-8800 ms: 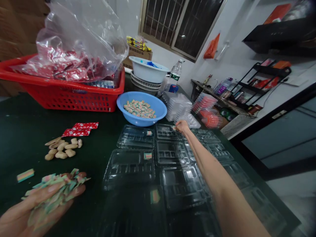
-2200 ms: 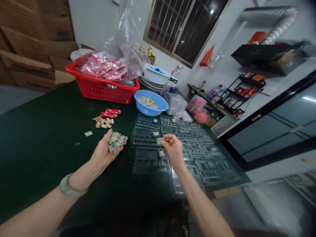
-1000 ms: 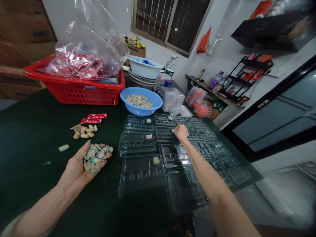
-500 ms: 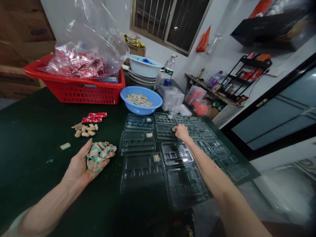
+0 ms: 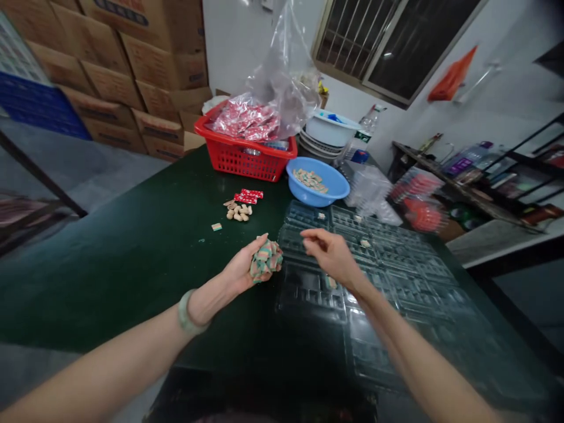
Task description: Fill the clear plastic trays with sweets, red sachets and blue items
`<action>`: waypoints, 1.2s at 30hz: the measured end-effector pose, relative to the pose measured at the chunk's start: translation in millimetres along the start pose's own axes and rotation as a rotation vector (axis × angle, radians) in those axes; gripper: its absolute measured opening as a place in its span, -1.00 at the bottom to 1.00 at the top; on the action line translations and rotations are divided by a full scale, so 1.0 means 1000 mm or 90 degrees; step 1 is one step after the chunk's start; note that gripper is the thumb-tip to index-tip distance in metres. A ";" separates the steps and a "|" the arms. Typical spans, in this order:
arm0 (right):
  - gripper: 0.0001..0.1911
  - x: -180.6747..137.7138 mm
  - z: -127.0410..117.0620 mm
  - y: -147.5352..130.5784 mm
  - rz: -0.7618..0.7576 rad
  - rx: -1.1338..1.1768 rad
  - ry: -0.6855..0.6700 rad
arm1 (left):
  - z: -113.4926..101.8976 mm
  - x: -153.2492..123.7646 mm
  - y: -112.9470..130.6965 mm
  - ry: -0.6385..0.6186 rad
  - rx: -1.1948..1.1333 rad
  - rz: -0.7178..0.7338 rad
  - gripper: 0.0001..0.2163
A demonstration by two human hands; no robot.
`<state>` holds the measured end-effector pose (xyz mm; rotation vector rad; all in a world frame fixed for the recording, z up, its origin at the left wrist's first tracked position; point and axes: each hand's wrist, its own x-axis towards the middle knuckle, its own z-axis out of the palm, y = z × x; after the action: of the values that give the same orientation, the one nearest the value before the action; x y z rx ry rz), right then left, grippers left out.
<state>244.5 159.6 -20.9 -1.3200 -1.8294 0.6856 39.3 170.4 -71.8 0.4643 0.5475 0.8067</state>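
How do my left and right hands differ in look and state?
Your left hand cups many striped candies; your right hand, over the clear trays, shows none. Your left hand has a green bangle at the wrist; your right hand has none. Both hands are ungloved.

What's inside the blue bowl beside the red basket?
Small striped pieces, like those in the left hand, lie piled in the blue bowl. What's under them is covered, so I can't tell.

Stacked cartons (image 5: 132, 76) rise past the far left corner of the surface (image 5: 132, 252); a window (image 5: 390, 44) breaks the pale wall (image 5: 233, 53).
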 end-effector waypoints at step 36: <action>-0.91 0.000 0.090 -0.042 0.012 -0.129 0.111 | 0.004 -0.004 -0.001 0.077 0.034 0.131 -0.70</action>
<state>147.8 147.3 -38.5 -1.4813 -1.7810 0.3878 40.3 166.0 -68.6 0.5289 0.6404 1.0244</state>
